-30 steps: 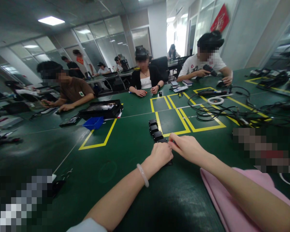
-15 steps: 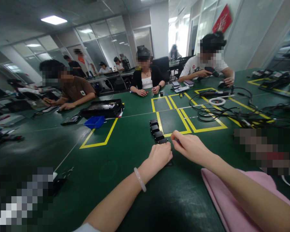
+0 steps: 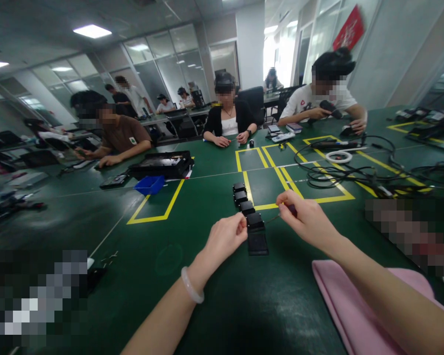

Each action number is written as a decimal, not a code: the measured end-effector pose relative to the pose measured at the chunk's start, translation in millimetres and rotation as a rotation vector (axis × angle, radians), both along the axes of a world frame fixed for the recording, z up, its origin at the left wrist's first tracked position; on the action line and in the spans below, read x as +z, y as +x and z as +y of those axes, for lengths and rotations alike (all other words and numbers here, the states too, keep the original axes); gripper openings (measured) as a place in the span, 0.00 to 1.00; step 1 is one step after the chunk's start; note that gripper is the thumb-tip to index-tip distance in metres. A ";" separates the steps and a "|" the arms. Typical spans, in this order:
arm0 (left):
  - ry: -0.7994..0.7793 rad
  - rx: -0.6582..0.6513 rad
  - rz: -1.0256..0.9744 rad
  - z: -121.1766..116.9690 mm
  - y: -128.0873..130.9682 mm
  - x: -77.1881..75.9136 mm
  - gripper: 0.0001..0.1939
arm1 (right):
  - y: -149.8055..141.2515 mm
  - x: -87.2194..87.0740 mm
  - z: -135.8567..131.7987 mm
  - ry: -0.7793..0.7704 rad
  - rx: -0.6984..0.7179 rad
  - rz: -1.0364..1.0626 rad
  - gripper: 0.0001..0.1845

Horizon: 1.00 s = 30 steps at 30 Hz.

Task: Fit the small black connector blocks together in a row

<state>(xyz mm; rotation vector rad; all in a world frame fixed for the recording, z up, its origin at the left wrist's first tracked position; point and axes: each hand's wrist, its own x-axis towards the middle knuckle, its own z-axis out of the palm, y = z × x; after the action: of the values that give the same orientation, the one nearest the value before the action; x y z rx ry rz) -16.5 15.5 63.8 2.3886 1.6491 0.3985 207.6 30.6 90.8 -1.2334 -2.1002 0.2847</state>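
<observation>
A row of several small black blocks (image 3: 246, 206) runs away from me on the green table. At its near end lies a flat black square piece (image 3: 258, 244). My left hand (image 3: 227, 235) is closed, its curled fingertips against the left side of the nearest block (image 3: 255, 220); whether anything is pinched in them is hidden. In my right hand (image 3: 306, 215) is a screwdriver (image 3: 292, 210) with a dark reddish handle. Its thin shaft points left towards that block's right side; I cannot tell whether the tip touches.
Yellow tape boxes (image 3: 270, 206) mark the table. A blue tray (image 3: 149, 185) and black case (image 3: 163, 165) stand left; black cables (image 3: 318, 176) lie right. A pink cloth (image 3: 381, 291) lies under my right forearm. Co-workers (image 3: 227, 111) sit across the table.
My left hand has moved left off the near blocks, uncovering the flat square piece. My right hand has shifted right, and the screwdriver now shows. The view has turned slightly left.
</observation>
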 end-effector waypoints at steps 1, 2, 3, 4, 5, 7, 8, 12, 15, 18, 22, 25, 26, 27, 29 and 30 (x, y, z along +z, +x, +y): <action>-0.008 0.031 -0.025 -1.4 -14.7 1.4 0.04 | 0.0 -0.4 0.2 -0.003 0.007 -0.005 0.08; -0.019 0.070 -0.034 -2.9 -31.4 2.0 0.04 | -0.3 -0.9 0.4 -0.005 0.015 -0.011 0.08; -0.030 0.121 -0.027 -4.9 -49.9 1.7 0.05 | -0.8 -1.4 0.6 -0.008 0.022 -0.018 0.08; -0.044 0.184 0.001 -7.3 -70.0 0.4 0.05 | -1.3 -2.0 0.7 -0.010 0.027 -0.024 0.08; -0.055 0.254 0.045 -10.4 -91.6 -1.7 0.06 | -1.9 -2.6 0.7 -0.010 0.029 -0.031 0.09; -0.047 0.411 0.187 -18.9 -138.2 -8.1 0.08 | -2.9 -3.5 0.8 -0.007 0.033 -0.047 0.09; -0.043 0.490 0.266 -24.4 -162.3 -12.1 0.09 | -3.2 -3.8 0.9 -0.004 0.034 -0.054 0.09; 0.016 0.730 0.575 -48.9 -248.4 -28.5 0.14 | -3.9 -4.8 1.5 -0.006 0.041 -0.074 0.09; 0.039 0.726 0.699 -62.2 -284.9 -36.7 0.16 | -4.6 -6.9 3.9 -0.021 0.037 -0.082 0.10; 0.020 0.733 0.715 -68.0 -294.3 -39.0 0.17 | -4.9 -11.0 9.3 -0.052 0.085 -0.043 0.11; -0.022 0.755 0.718 -67.9 -288.2 -37.6 0.20 | -4.5 -20.1 18.5 -0.138 0.238 0.143 0.12; 0.022 0.815 0.709 -60.7 -275.1 -34.8 0.22 | -7.3 -30.3 23.7 -0.355 0.255 0.317 0.16; 0.063 0.832 0.701 -56.5 -266.7 -32.9 0.21 | -9.3 -34.1 25.1 -0.451 0.272 0.397 0.17; 0.101 0.815 0.681 -51.6 -255.3 -30.5 0.22 | -11.8 -37.8 26.3 -0.549 0.297 0.501 0.18; 0.127 0.694 0.575 -40.7 -222.5 -24.5 0.21 | -17.5 -44.5 28.3 -0.739 0.359 0.752 0.20; 0.130 0.601 0.492 -35.5 -201.6 -21.6 0.20 | -20.3 -47.2 28.9 -0.815 0.387 0.867 0.20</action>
<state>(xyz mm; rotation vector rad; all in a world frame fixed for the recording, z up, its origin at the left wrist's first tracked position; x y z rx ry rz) -218.1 -20.0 42.2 2.1371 2.6417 -0.0104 187.3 59.5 43.6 -0.8146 -1.4169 1.6423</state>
